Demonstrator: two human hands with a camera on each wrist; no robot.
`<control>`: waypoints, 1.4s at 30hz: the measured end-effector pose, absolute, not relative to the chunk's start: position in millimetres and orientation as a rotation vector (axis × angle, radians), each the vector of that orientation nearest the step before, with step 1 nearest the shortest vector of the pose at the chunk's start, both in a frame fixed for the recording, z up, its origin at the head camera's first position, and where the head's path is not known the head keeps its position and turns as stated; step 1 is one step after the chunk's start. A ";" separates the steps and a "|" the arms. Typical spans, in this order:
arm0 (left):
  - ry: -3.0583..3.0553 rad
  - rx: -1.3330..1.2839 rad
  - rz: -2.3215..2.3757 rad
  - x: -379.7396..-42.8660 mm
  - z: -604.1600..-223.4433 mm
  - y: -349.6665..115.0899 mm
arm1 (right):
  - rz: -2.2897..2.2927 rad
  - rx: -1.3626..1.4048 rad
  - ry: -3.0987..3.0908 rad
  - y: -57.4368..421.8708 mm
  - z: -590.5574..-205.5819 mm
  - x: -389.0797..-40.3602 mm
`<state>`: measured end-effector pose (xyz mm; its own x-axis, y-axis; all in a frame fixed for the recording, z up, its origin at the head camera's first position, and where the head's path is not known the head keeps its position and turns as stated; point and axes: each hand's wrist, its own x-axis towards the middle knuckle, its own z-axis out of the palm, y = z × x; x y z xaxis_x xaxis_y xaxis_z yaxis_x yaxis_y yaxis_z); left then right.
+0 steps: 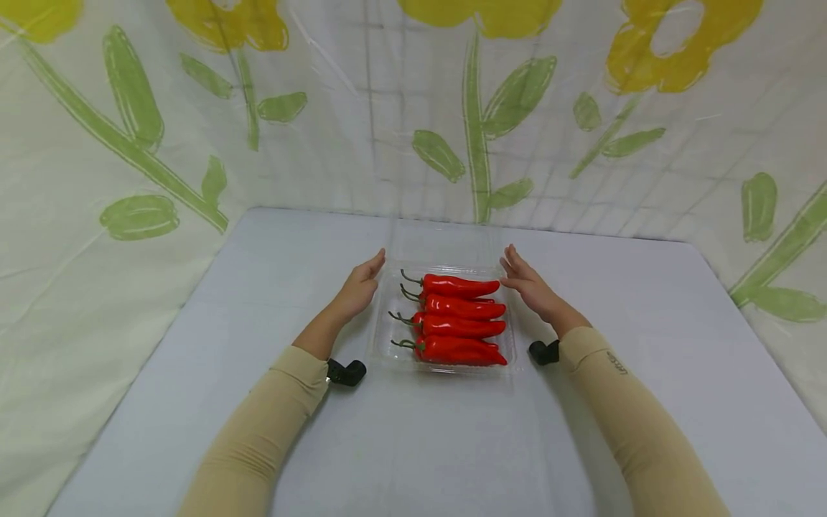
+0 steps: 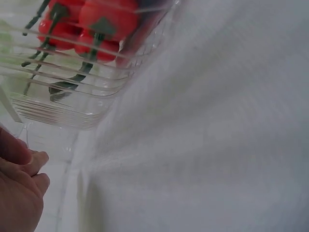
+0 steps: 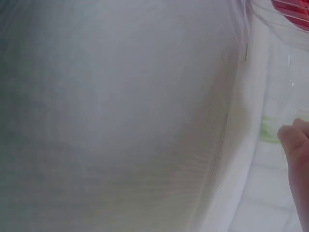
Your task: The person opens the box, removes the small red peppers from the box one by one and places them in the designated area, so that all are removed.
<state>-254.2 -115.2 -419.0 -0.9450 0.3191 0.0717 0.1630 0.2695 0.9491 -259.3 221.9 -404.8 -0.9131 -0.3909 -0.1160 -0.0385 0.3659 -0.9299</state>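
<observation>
Several glossy red peppers [image 1: 461,328] with green stems lie in a row, stems to the left, in a clear plastic box [image 1: 392,357]. Its transparent lid [image 1: 442,243] stretches open toward the back. My left hand [image 1: 359,289] is at the box's back left corner, fingers extended forward. At the back right corner is my right hand [image 1: 533,289], its fingers fairly straight and the thumb toward the box. Whether either hand touches the clear plastic is hard to tell. The left wrist view shows ridged box walls and pepper stems [image 2: 72,79] beside the left hand [image 2: 19,186].
A white table [image 1: 413,445] bears the box. Behind it hangs a pale sheet with painted yellow flowers [image 1: 659,43] and green leaves. Dark wrist-worn devices [image 1: 347,373] stick out from both beige sleeves [image 1: 258,431].
</observation>
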 end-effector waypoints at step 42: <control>2.088 0.102 2.101 -156.2 -424.4 -91.5 | -0.852 -0.468 2.699 222.7 -379.8 -258.3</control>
<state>-156.2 -91.5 -424.4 -0.9818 0.1736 -0.0765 -0.0776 0.0008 0.9970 -258.3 222.7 -379.8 -0.9107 -0.3814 -0.1584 -0.2214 0.7747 -0.5923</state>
